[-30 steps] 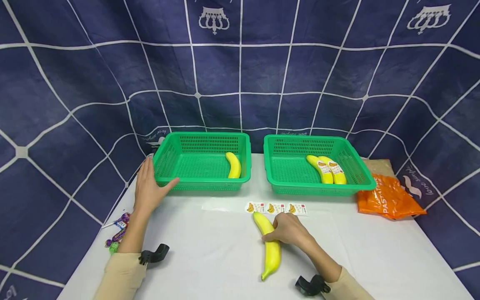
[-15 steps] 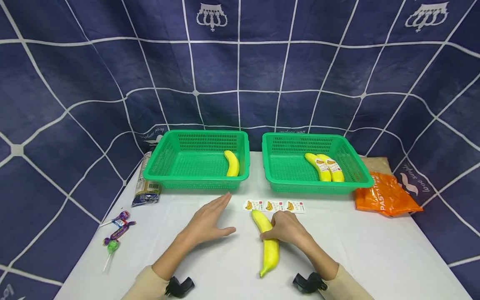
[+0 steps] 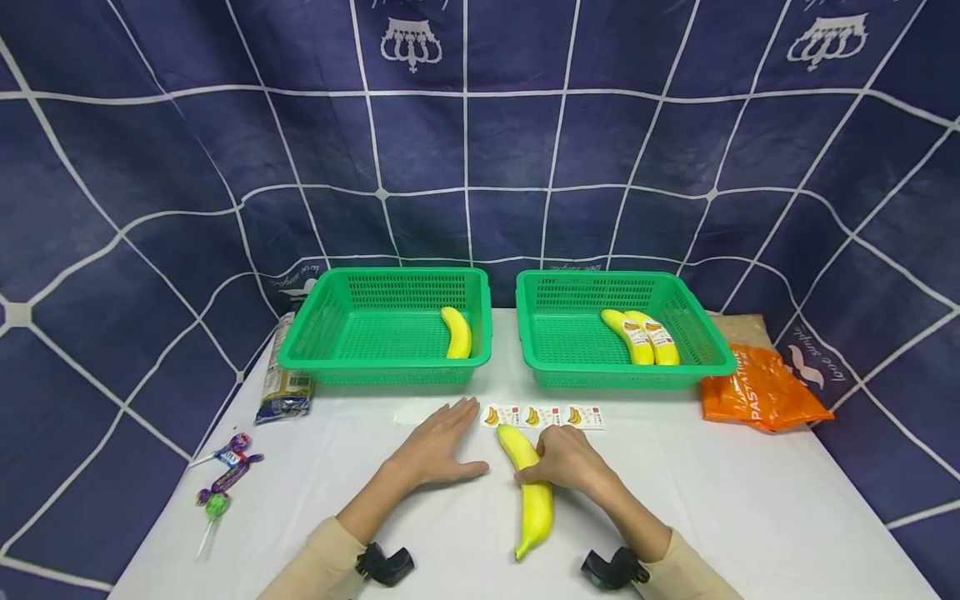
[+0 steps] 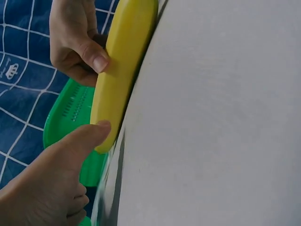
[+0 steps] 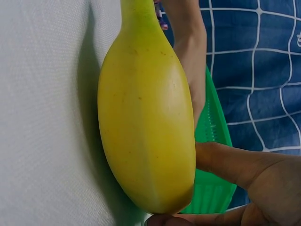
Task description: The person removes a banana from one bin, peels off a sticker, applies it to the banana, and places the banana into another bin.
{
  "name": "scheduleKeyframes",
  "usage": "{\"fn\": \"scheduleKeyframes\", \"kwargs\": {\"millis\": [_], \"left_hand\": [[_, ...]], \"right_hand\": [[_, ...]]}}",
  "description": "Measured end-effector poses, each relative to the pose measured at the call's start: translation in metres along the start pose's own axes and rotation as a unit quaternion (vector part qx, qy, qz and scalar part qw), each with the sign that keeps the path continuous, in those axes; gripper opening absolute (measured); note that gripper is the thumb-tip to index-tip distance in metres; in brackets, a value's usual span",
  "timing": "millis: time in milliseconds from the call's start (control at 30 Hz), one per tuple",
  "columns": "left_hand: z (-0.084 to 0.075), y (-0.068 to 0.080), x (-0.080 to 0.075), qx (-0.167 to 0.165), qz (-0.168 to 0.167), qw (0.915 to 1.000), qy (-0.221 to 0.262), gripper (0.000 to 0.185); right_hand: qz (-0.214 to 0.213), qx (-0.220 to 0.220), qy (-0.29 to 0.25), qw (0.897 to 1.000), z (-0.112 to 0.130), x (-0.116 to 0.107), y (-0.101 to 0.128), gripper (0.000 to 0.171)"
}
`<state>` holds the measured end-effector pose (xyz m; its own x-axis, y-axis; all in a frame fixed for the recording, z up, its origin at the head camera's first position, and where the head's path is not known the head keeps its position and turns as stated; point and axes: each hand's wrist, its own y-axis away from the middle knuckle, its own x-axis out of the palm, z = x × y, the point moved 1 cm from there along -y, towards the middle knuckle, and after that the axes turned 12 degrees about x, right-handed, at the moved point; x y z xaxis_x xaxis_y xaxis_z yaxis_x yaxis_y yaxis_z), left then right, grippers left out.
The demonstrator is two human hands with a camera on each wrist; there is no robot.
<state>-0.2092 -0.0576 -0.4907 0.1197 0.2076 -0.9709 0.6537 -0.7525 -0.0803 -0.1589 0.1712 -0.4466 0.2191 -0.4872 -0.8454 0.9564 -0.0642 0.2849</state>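
A long yellow banana lies on the white table, its top end just below a strip of banana stickers. My right hand grips the banana's upper part, thumb on one side and fingers curled over the other. In the right wrist view the banana fills the frame with the thumb against it. My left hand lies flat on the table just left of the banana, fingers straight, fingertips near the strip's left end. In the left wrist view its thumb sits close beside the banana.
Two green baskets stand at the back: the left one holds one banana, the right one two labelled bananas. An orange bag lies at the right. A dark packet and lollipops lie at the left.
My left hand left the corner of the left basket and came right, down onto the table beside the banana. The right hand has kept its hold on the banana.
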Motion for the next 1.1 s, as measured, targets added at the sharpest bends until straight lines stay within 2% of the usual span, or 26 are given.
{"fn": "scheduleKeyframes", "kwargs": {"millis": [133, 300, 533, 800, 933, 1100], "left_hand": [[0.002, -0.001, 0.006, -0.011, 0.019, 0.9996, 0.016, 0.1], [0.004, -0.001, 0.012, -0.01, 0.029, 0.9995, 0.0, 0.1], [0.009, -0.002, 0.015, -0.025, 0.026, 0.9994, -0.003, 0.105], [0.01, -0.002, 0.013, -0.023, 0.019, 0.9995, -0.008, 0.105], [0.009, 0.001, 0.012, -0.023, 0.027, 0.9994, -0.002, 0.106], [0.008, 0.001, 0.011, -0.02, 0.013, 0.9997, 0.0, 0.106]], "right_hand": [[0.004, 0.007, 0.002, 1.0, 0.001, 0.001, 0.0, 0.039], [0.001, 0.0, 0.0, 1.0, 0.0, 0.002, 0.0, 0.039], [0.005, 0.0, 0.0, 1.0, 0.001, 0.0, -0.002, 0.039], [-0.007, -0.002, -0.012, 1.0, 0.001, -0.007, -0.004, 0.051], [-0.038, -0.048, -0.028, 0.998, -0.002, -0.01, -0.009, 0.042], [-0.076, -0.157, -0.038, 0.984, 0.001, -0.021, -0.026, 0.03]]}}
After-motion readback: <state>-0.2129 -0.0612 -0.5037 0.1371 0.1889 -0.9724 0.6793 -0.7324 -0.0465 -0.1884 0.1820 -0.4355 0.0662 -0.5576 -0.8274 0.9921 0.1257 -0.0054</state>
